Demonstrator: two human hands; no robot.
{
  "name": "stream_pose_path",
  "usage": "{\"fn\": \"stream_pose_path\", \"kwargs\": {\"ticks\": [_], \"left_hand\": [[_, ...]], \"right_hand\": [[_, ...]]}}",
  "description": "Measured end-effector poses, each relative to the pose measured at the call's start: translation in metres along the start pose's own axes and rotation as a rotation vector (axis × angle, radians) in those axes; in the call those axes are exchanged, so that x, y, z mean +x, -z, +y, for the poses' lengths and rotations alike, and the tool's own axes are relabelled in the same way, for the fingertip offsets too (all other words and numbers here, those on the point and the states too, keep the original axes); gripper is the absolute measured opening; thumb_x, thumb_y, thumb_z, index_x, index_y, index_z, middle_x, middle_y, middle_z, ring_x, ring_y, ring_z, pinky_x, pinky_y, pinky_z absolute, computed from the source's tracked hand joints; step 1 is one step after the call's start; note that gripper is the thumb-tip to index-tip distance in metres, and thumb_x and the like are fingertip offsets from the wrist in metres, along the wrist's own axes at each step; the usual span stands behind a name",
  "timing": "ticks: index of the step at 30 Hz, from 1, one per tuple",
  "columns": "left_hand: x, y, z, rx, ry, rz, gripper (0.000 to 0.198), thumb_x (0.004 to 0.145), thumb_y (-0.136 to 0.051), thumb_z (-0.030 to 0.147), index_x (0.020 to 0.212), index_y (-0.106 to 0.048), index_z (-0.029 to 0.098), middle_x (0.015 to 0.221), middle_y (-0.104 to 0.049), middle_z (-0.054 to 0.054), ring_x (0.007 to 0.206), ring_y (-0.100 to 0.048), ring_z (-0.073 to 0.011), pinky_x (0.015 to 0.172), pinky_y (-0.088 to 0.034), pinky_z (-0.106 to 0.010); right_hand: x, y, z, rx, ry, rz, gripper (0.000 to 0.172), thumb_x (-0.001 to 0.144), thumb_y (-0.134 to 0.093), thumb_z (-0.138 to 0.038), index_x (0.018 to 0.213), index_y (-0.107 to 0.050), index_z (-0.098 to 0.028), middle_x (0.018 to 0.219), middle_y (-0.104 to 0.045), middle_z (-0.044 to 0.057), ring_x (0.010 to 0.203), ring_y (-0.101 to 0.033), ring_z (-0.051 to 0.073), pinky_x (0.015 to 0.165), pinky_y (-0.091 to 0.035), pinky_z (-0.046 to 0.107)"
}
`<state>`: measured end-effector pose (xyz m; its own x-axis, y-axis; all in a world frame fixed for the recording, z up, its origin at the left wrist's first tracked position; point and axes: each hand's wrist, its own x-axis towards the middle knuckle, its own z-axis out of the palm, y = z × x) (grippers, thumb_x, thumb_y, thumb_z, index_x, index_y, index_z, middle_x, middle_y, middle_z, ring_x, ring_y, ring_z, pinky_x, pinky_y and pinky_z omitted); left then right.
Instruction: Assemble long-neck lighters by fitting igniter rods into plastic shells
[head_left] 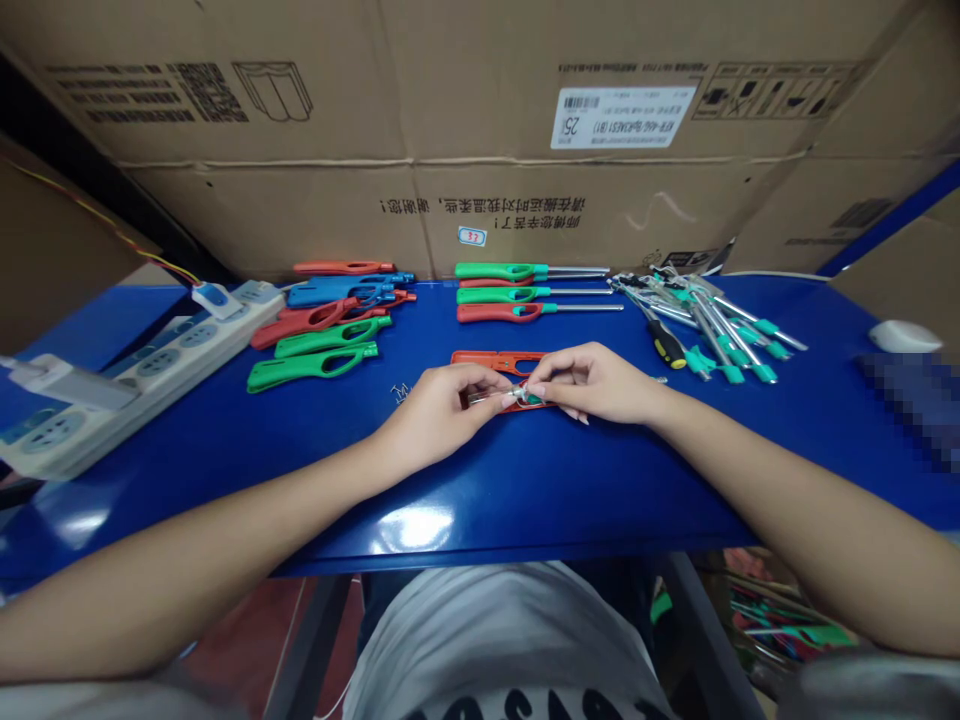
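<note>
Both my hands meet over an orange lighter casing half (541, 404) near the table's middle. My left hand (457, 405) is closed, its thumb and fingers pinching a small silvery lighter part (517, 394) above that casing. From the other side, my right hand (596, 385) pinches the same part between fingertips; its exact shape is partly hidden by the fingers. Just behind lies another orange casing half (484, 358). Several small screws (401, 393) are scattered beside my left hand.
Empty lighter casings (315, 365) lie left, beside a white power strip (161, 365). Several long-nosed lighters (499, 312) sit at the back. Metal tubes with green ends (724, 325) are piled right, near a screwdriver (666, 343). A cardboard wall (300, 215) closes the back.
</note>
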<state>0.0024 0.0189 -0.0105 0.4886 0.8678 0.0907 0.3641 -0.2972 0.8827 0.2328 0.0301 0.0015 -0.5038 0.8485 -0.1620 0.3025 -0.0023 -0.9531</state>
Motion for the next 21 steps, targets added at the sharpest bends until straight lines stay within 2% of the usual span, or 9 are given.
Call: {"fn": "stream_pose_path", "kwargs": {"ticks": [15, 21], "left_hand": [[0.0, 0.0025, 0.001, 0.001, 0.021, 0.034, 0.026, 0.087, -0.07, 0.037, 0.099, -0.076, 0.014, 0.094, -0.078, -0.008, 0.08, -0.068, -0.019, 0.073, -0.051, -0.029], [0.0011, 0.0023, -0.0007, 0.022, 0.016, 0.035, 0.027, 0.087, -0.069, 0.037, 0.099, -0.077, 0.015, 0.089, -0.078, -0.007, 0.074, -0.065, -0.017, 0.068, -0.048, -0.027]], "right_hand": [[-0.0005, 0.0052, 0.002, 0.007, 0.001, -0.016, 0.04, 0.077, -0.079, -0.049, 0.088, -0.07, -0.012, 0.051, -0.057, -0.005, 0.041, -0.05, 0.007, 0.042, -0.042, 0.021], [-0.0003, 0.0045, 0.0018, 0.004, -0.005, -0.012, 0.04, 0.076, -0.079, -0.049, 0.088, -0.071, -0.012, 0.051, -0.057, -0.005, 0.04, -0.049, 0.007, 0.042, -0.041, 0.021]]}}
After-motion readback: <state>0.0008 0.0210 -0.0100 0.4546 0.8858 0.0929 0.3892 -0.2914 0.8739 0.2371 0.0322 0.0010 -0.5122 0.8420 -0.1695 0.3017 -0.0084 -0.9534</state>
